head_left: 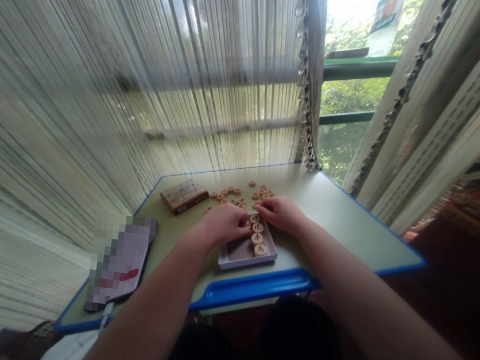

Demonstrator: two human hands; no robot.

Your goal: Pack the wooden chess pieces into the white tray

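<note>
Daylight is filtering through a pale, finely striped string curtain [217, 73] that is hanging along the left and far sides of a small table [329, 230] with a smooth cream-green top and bright blue edging. Through a gap at the upper right, dark green metal rails [356, 72] and leafy trees [349, 97] are showing. A long blue trough [262, 286] is running along the table's near edge, above the seated person's dark-clothed knees [300, 337].

Both bare forearms are stretching forward. The left hand [228, 223] is bending over the left part of a shallow, open, white-walled box tray [248, 262], its fingers curling narrowly beside a round piece. The right hand [283, 212] is hovering low by the tray's far right corner, thumb and fingers drawn close near another piece. Whether either hand is gripping its piece, one cannot tell.

Inside the tray, four round, pale wooden pieces with dark Chinese characters [257, 238] are lying in a row along the right side. More loose wooden discs [231, 190] are scattering beyond the hands, which are partly hiding them. A flat brown printed box [184, 195] is resting to their left. Nearer, a dark-edged, screen-up device [124, 265], blurred by pixels, is lying beside the left forearm, a white cable [105, 315] trailing from it.
</note>
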